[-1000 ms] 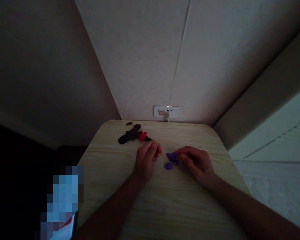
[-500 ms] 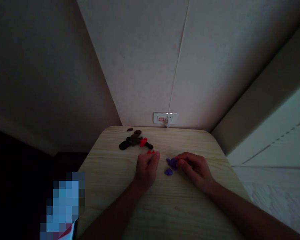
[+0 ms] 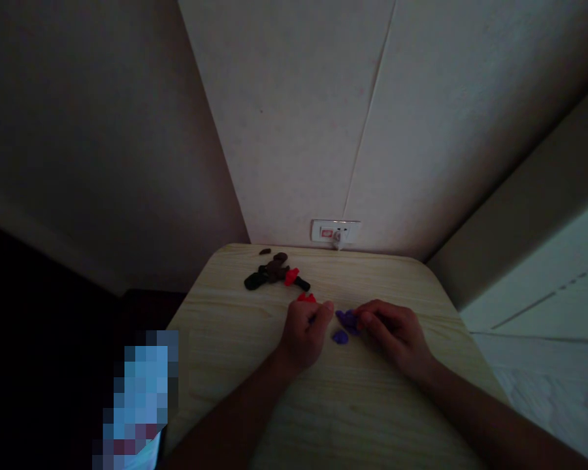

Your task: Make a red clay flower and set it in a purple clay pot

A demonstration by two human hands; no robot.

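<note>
My left hand (image 3: 305, 331) is closed in a loose fist, thumb on top, above the wooden table. A bit of purple clay shows between its fingers; most of it is hidden. Just to the right, my right hand (image 3: 396, 333) pinches the edge of a lumpy purple clay piece (image 3: 347, 320) with thumb and forefinger. In front of that piece lies a smaller purple clay lump (image 3: 340, 337), touched by neither hand. Behind my left knuckles sits a red clay piece (image 3: 306, 297), partly covered by the hand.
Farther back on the table (image 3: 372, 405) lie black clay pieces (image 3: 255, 281), brown clay pieces (image 3: 276, 269) and a red lump (image 3: 291, 277). A wall socket (image 3: 335, 230) with a plug is just beyond the back edge. A lit, pixelated screen (image 3: 144, 391) stands at the lower left.
The view has shifted, so everything sits slightly farther right. My left hand has come a little closer to the purple clay. My right hand keeps its pinch at the same piece.
</note>
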